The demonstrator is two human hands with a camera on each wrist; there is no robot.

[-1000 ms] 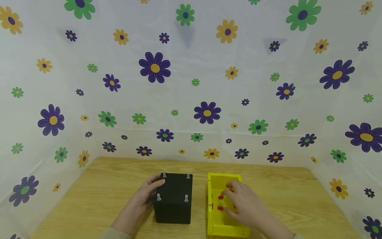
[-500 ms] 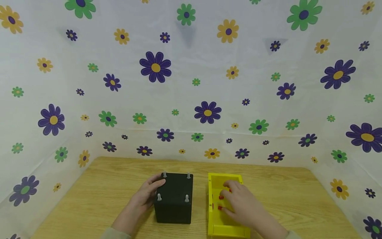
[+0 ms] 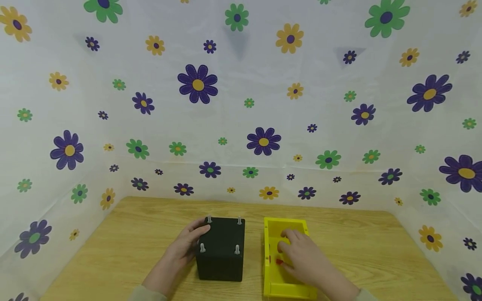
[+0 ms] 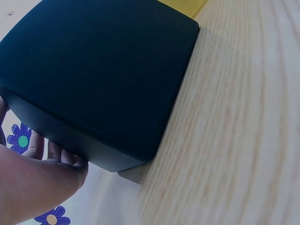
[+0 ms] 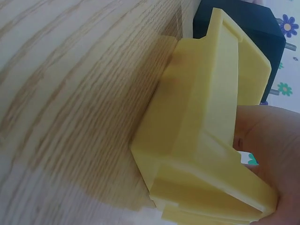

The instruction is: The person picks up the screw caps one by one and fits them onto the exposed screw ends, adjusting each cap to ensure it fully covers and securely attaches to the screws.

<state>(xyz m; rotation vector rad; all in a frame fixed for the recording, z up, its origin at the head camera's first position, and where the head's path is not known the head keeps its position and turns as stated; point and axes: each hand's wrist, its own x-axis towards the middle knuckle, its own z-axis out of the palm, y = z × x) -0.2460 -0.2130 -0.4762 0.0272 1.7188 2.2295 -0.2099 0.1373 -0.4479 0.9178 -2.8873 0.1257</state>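
Observation:
A black box (image 3: 221,236) stands on the table with several grey, bolt-like posts (image 3: 237,249) upright at its top corners. My left hand (image 3: 183,242) holds it at the left, thumb over the top edge and fingers round the back side. Right of the box is a yellow bin (image 3: 290,289). My right hand (image 3: 306,256) reaches into it, fingers bent and thumb apart from the index finger. A small red piece (image 3: 279,262) lies by the thumb tip. The hand covers part of the bin floor; in the right wrist view the bin wall (image 5: 187,103) hides the fingertips.
The wood-grain table (image 3: 357,234) runs back to a white sheet (image 3: 233,117) printed with flowers, which also rises at both sides. A narrow strip of table separates the black box and the yellow bin.
My right hand has shifted slightly left and its fingers have closed in over the bin floor, covering red pieces that showed earlier. My left hand keeps its hold on the black box.

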